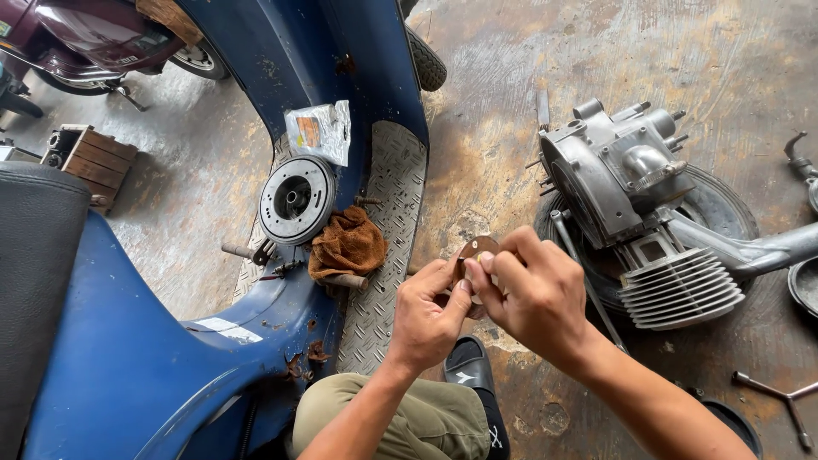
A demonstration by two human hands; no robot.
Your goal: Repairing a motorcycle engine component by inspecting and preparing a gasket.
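My left hand point(428, 313) and my right hand point(532, 294) meet over the concrete floor, both pinching a small round brown metal disc point(479, 247) between their fingertips. The disc stands on edge, partly hidden by my fingers. To the right lies a grey scooter engine point(626, 175) with a finned cylinder point(682, 290) on a wheel. On the blue scooter's checker-plate footboard point(388, 196) to the left rest a round flywheel point(296, 200) and a brown rag point(347, 244).
A plastic bag with parts point(319, 129) lies on the footboard. A Y-shaped wrench point(780, 396) lies at lower right. A wooden crate point(92, 158) and a maroon scooter point(102, 38) are at upper left. My knee and black sandal point(470, 366) are below.
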